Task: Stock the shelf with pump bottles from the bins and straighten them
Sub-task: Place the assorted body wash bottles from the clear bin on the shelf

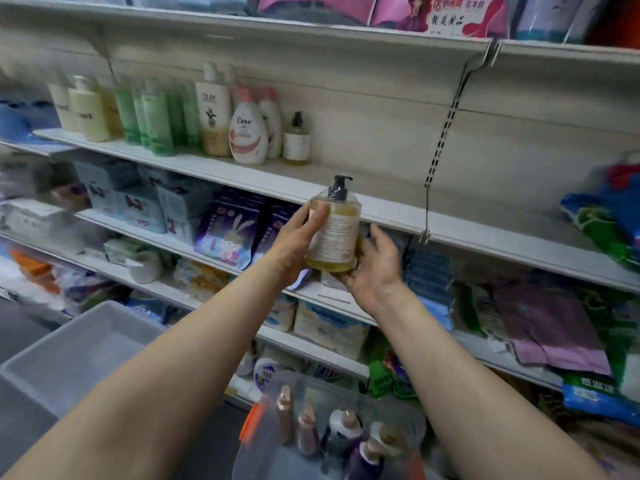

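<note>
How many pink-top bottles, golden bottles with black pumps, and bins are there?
Pink-top bottles: 2
Golden black-pump bottles: 2, the shelf bottle and the held bottle, gripped by the left hand and right hand
Bins: 2, the grey bin and the clear bin
Total: 6

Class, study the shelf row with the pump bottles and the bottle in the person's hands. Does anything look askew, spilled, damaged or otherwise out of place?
Nothing looks spilled or damaged. The amber pump bottle held by the left hand and right hand is tilted, not yet shelved. On the shelf, the matching small amber bottle stands upright at the row's right end, with bare shelf beyond it.
</note>
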A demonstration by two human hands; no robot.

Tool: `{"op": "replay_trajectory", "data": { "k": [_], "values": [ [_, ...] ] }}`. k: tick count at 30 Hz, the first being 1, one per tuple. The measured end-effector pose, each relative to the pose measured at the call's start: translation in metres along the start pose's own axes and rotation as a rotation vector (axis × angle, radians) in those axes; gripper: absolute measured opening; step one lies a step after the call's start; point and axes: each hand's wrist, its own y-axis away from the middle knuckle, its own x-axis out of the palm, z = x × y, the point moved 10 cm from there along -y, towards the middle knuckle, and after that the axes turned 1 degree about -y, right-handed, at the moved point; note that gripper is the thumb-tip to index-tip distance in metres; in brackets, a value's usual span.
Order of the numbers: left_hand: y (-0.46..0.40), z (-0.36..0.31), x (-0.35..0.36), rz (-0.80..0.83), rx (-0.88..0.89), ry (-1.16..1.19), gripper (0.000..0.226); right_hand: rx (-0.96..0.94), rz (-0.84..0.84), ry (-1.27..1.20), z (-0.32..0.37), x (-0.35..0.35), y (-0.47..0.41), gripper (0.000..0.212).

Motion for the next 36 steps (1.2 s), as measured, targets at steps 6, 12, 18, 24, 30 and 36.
{"op": "replay_trajectory", "data": {
  "k": [6, 12, 18, 24, 30, 36],
  "values": [
    [-0.047, -0.026, -0.033, -0.183, -0.009, 0.019, 0.067, -0.118, 0.006, 0.223, 0.030, 0.045, -0.027, 0.048],
    [-0.083, -0.045, -0.055, -0.195, 0.000, -0.013, 0.068, -0.209, 0.005, 0.137, 0.040, 0.082, -0.064, 0.041],
    [-0.115, -0.060, -0.076, -0.078, 0.016, -0.042, 0.043, -0.247, -0.093, 0.068, 0.044, 0.094, -0.105, 0.043],
    [-0.140, -0.069, -0.092, 0.044, 0.011, -0.122, 0.041, -0.291, -0.182, 0.066, 0.058, 0.101, -0.128, 0.042],
    [-0.159, -0.068, -0.101, 0.191, -0.044, -0.201, 0.060, -0.313, -0.193, 0.033, 0.055, 0.113, -0.152, 0.051],
    [-0.176, -0.061, -0.118, 0.191, 0.018, -0.244, 0.052, -0.330, -0.148, 0.105, 0.053, 0.131, -0.177, 0.072]
  ]
}}
